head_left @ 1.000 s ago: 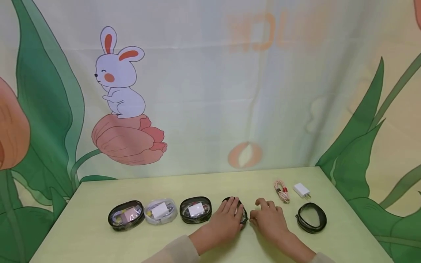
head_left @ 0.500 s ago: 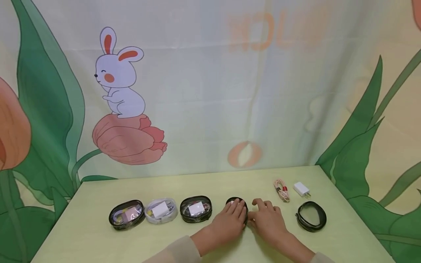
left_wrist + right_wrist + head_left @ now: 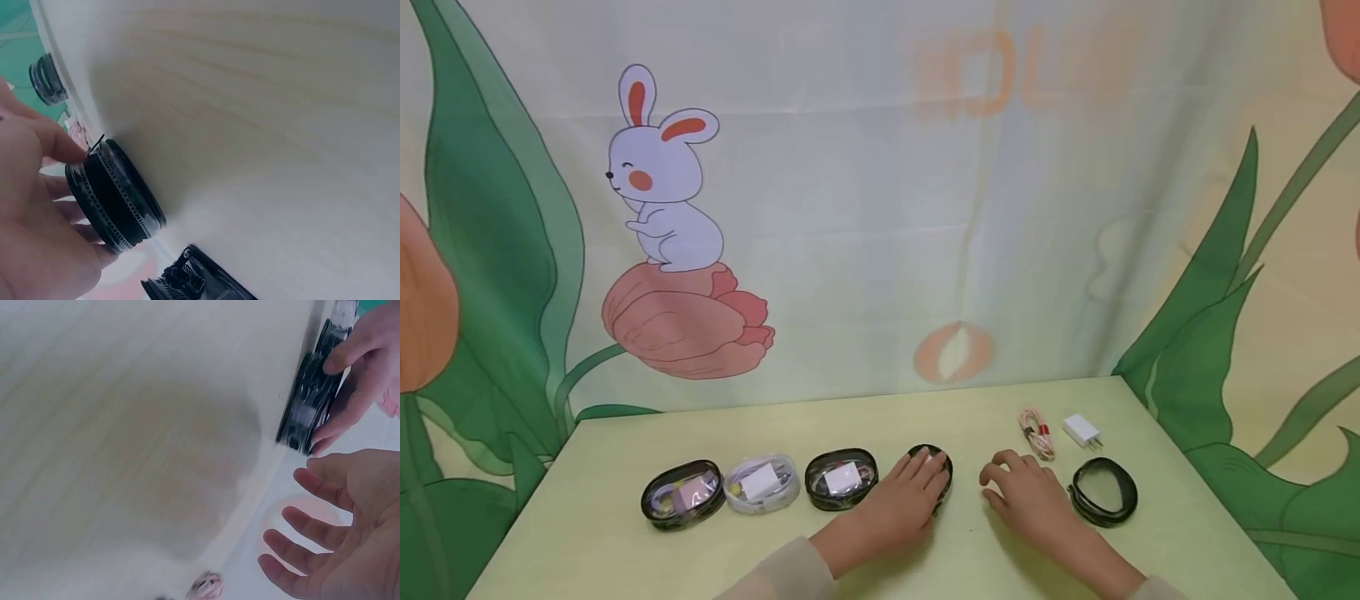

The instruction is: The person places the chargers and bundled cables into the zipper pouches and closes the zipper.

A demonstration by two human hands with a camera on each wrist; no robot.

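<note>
A small black-rimmed zip case (image 3: 945,492) lies flat on the pale table, mostly covered by my left hand (image 3: 895,504). That hand rests across its lid with fingers straight. In the left wrist view a fingertip touches the corner of the case (image 3: 115,197), by the zipper, and the other fingers lie along the lid's edge. What is inside this case is mostly hidden. My right hand (image 3: 1026,500) hovers just to the right, apart from the case, fingers loosely bent and holding nothing; in the right wrist view its fingers (image 3: 306,544) are spread.
To the left stand three clear-topped cases: one black (image 3: 842,479), one white (image 3: 763,483), one black (image 3: 682,495), each with cables or a charger inside. At right are a pink cable (image 3: 1036,433), a white charger plug (image 3: 1082,431) and another black-rimmed case (image 3: 1103,492).
My right hand has drawn back to the right, away from the end of the zip case it was touching. My left hand stays on the case, which has shifted slightly left.
</note>
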